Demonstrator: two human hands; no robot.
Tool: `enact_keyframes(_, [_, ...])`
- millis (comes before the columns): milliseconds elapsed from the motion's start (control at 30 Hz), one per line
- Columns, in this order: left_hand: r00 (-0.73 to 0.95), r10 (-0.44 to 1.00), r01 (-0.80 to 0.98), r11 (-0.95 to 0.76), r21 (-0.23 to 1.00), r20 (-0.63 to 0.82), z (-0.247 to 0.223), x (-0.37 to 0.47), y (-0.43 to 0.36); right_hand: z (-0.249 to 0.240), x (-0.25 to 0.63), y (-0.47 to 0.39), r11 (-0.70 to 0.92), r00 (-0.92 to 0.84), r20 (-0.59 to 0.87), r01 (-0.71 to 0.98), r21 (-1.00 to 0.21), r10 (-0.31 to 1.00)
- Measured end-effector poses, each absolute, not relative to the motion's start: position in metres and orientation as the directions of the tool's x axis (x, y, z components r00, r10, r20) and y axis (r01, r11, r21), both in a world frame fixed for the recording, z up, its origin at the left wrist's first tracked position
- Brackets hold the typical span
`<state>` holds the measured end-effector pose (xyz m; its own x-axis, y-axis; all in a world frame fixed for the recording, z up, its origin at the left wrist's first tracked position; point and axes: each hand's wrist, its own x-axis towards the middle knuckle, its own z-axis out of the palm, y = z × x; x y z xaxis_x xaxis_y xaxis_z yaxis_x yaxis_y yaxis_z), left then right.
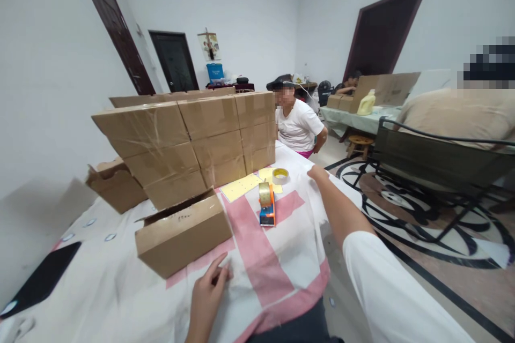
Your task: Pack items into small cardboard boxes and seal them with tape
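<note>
In the head view, the near carton [183, 236] is sitting on the tabletop [116, 278]. Left hand [211, 278] is lounging just in front of its right end, grip loosely parted, pinching nothing I can see. Right hand [317, 173] is reaching well right of the carton; can't tell its grip. Tape dispenser [267, 206] is standing right of the carton, probably for easy reach; stacked boxes [213, 142] are sitting behind it, likely saving space.

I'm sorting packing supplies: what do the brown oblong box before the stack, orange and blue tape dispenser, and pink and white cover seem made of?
The box: likely matte cardboard, from its plain brown faces and folded edges. The dispenser: probably smooth hard plastic, given its saturated colour and crisp outline. The cover: perhaps matte fabric; it drapes in soft folds.
</note>
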<state>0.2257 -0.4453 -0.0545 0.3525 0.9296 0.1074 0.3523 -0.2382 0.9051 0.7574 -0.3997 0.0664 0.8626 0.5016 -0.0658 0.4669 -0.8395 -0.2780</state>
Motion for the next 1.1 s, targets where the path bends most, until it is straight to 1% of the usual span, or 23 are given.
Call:
enact_keyframes(67, [0.349, 0.932, 0.365, -0.235, 0.901, 0.102, -0.056, 0.226, -0.446, 0.042, 0.746, -0.405, -0.827, 0.847, -0.058, 0.499, -0.259, 0.529])
enact_keyframes(167, [0.358, 0.927, 0.363, -0.251, 0.897, 0.114, -0.058, 0.226, -0.445, 0.009, 0.733, -0.41, -0.806, 0.832, -0.002, 0.538, -0.247, 0.555])
enact_keyframes(300, [0.357, 0.922, 0.355, -0.28, 0.892, 0.148, -0.058, 0.227, -0.444, -0.013, 0.734, -0.409, -0.792, 0.822, 0.05, 0.561, -0.241, 0.567])
enact_keyframes(667, [0.311, 0.946, 0.437, -0.224, 0.871, 0.087, -0.057, 0.224, -0.448, -0.029, 0.748, -0.404, -0.781, 0.812, 0.1, 0.581, -0.229, 0.574])
enact_keyframes(1100, [0.313, 0.939, 0.439, -0.279, 0.854, 0.146, -0.054, 0.225, -0.448, -0.024, 0.74, -0.408, -0.787, 0.818, 0.088, 0.571, -0.234, 0.568])
